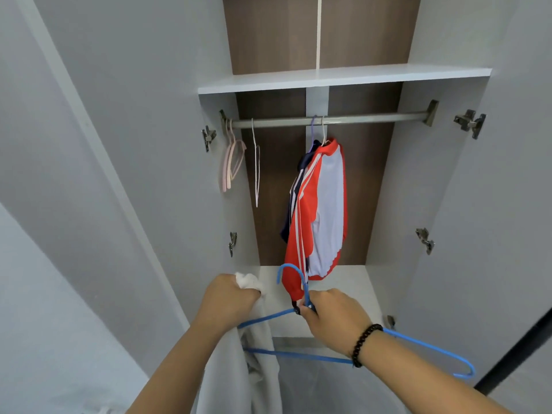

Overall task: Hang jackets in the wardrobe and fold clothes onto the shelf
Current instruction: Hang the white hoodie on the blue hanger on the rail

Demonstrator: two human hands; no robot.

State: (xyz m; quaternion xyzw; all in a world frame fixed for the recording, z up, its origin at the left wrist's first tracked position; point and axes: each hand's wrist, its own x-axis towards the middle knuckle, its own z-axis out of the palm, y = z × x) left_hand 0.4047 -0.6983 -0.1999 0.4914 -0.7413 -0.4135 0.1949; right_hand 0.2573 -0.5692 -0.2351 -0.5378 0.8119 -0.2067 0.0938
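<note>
My left hand (228, 297) grips a bunched white garment (260, 363) that hangs down in front of the open wardrobe. My right hand (331, 315) pinches the neck of a blue wire hanger (418, 342), just below its hook; the hanger's left arm passes against the white cloth. Behind, a red-and-white jacket (322, 210) hangs on the steel rail (373, 118), with a dark navy jacket (294, 201) partly hidden behind it.
Pink hangers (231, 162) and a thin white hanger (256, 168) hang at the rail's left end. A white shelf (343, 77) runs above the rail. The wardrobe floor (352, 294) lies below the jackets. Both doors stand open, left (104, 174) and right (493, 204).
</note>
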